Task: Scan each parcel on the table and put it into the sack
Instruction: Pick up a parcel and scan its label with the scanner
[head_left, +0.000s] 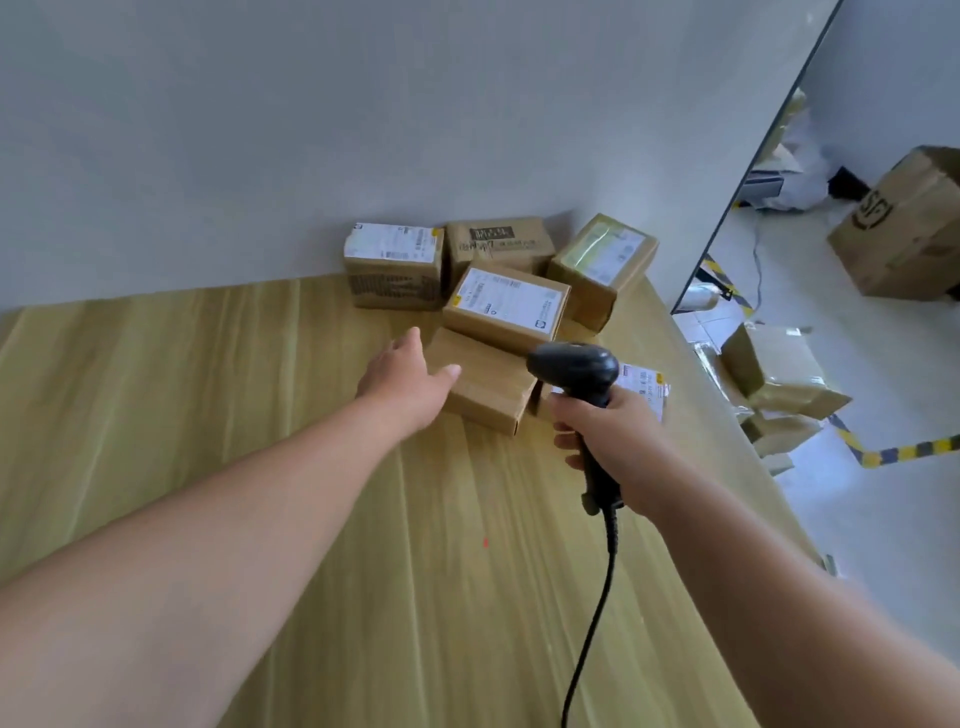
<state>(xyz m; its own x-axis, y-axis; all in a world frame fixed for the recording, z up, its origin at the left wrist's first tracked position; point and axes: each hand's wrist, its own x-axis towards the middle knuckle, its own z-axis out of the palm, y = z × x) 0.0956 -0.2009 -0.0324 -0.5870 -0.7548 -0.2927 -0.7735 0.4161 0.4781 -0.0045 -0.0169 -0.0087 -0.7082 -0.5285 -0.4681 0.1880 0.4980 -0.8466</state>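
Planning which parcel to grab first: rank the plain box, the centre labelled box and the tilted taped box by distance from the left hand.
1. Plain box, touching or almost touching the left hand.
2. Centre labelled box, just behind it.
3. Tilted taped box, back right, near the wall.

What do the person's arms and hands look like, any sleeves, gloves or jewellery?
Nothing is worn that shows: the left hand and right hand have no gloves, rings, watch or band, and no sleeve appears up to the picture's edge.

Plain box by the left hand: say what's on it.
A white-labelled parcel overlaps the plain box at its far edge; the left hand reaches over its left end. Covered part unseen.
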